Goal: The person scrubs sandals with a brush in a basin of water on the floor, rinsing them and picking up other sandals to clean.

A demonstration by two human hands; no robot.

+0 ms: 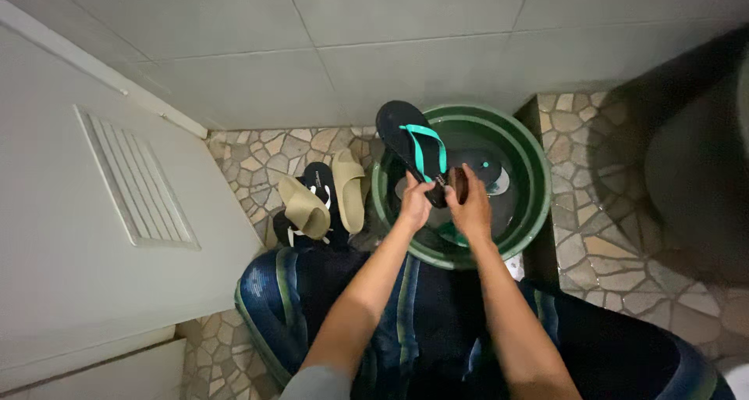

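Note:
My left hand [413, 203] grips the heel end of a dark navy flip-flop [406, 135] with teal straps, held tilted over a green basin [530, 166]. My right hand [470, 200] is closed on a small dark brown thing, perhaps a brush [460, 183], pressed against the flip-flop's heel. A second dark sandal [477, 166] lies in the water inside the basin, partly hidden by my hands.
Two beige slides [306, 207] [351, 188] rest on a black-and-white sandal [318, 178] on the stone-patterned floor left of the basin. A white door with a vent [133, 182] stands at the left. Grey tiled wall behind. A dark shape fills the right edge.

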